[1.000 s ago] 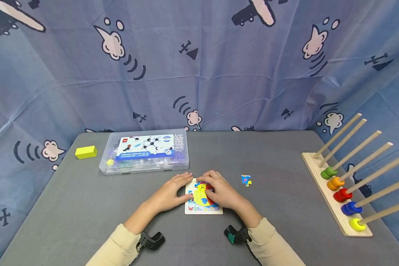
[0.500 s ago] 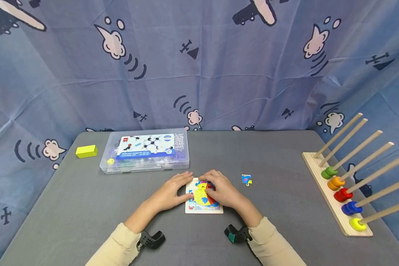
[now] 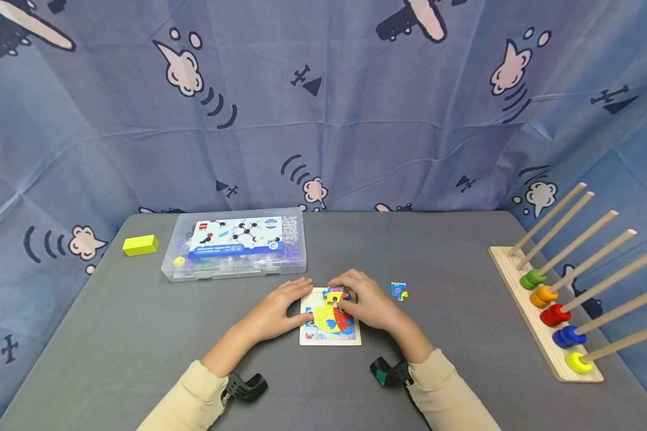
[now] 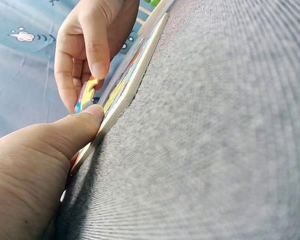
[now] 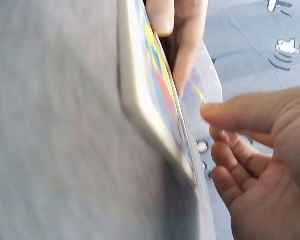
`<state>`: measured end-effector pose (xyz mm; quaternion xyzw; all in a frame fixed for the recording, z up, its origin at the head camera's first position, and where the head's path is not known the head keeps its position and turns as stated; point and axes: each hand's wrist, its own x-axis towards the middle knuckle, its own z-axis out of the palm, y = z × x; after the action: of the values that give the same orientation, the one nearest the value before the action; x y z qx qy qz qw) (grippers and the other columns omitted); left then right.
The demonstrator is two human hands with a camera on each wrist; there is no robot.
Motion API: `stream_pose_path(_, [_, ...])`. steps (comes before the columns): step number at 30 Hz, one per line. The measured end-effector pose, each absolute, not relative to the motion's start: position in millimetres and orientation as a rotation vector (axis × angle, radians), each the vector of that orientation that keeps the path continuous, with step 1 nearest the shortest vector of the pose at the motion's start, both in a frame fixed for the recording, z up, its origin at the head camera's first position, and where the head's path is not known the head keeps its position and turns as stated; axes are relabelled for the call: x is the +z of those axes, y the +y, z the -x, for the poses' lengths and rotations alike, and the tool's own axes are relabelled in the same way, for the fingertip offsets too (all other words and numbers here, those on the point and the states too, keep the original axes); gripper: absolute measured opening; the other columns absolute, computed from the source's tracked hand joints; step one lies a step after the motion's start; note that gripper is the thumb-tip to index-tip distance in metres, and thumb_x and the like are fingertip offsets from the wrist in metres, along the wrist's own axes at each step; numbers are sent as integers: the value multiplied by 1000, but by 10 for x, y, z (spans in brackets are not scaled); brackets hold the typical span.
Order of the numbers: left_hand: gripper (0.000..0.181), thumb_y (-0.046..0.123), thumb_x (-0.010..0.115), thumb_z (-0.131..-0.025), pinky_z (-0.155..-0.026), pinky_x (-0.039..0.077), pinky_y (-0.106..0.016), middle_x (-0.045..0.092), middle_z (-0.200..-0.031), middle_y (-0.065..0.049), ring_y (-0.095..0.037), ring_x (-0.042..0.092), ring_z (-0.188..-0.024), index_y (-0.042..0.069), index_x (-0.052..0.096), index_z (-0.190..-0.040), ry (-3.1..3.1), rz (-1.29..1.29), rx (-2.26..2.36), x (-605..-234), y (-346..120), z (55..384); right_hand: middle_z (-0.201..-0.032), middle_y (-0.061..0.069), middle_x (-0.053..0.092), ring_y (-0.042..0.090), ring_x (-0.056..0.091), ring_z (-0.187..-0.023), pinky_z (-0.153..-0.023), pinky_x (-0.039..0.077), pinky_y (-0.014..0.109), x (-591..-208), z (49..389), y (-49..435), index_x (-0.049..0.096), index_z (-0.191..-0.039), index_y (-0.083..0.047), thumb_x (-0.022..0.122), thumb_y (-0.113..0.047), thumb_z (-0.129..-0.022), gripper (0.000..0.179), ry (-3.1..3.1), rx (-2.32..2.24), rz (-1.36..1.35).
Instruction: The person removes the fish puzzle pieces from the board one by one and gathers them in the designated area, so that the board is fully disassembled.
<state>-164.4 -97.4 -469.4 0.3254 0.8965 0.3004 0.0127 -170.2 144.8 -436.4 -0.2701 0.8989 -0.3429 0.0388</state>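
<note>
A small wooden jigsaw board (image 3: 330, 343) with a bright yellow, red and blue picture lies on the grey table. My left hand (image 3: 277, 310) holds its left side, thumb on the frame and fingers at the far corner. Above the board's far part, my right hand (image 3: 368, 300) pinches a puzzle piece (image 3: 332, 294), yellow with some blue and red, between thumb and fingers. The left wrist view shows this piece (image 4: 88, 94) tilted up off the board. In the right wrist view, only its thin yellow edge (image 5: 198, 94) shows by the thumb.
One loose blue puzzle piece (image 3: 399, 291) lies right of the board. Behind it stands a clear plastic molecular model kit box (image 3: 234, 272), with a yellow block (image 3: 140, 245) to its left. A wooden peg rack (image 3: 544, 335) with coloured rings stands along the right edge.
My right hand has shifted slightly away and to the right, drawing the yellow puzzle piece up from the board, so a gap shows in the picture. The left hand stays put.
</note>
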Motion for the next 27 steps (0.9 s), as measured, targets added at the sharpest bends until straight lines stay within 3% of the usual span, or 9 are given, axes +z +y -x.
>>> stream_pose_path(5, [60,36,65,-88,-117,28,-42,47,-144,-8,-24,37,-138,4,51,-136,2811,-1025,929,-4693,-978,1654,-112,4,60,19,54,-98,-83,50,35,-4308,1735,1580,65,-116,-8,68,-6,-84,32,2739,-1083,859])
stream_pose_path(15, [60,36,65,-88,-117,29,-43,47,-144,-9,-25,37,-138,4,50,-137,2806,-1014,921,-4691,-962,1620,-115,4,60,22,56,-106,-90,49,44,-4274,1765,1918,65,-117,-10,66,-3,-85,33,2765,-1078,820])
stream_pose_path(27, [60,33,68,-86,-115,31,-44,49,-142,-12,-28,40,-136,1,52,-134,2828,-1053,933,-4684,-964,1628,-115,6,61,22,56,-107,-88,49,40,-4282,1785,2557,65,-116,-7,66,-3,-85,32,2880,-1055,759])
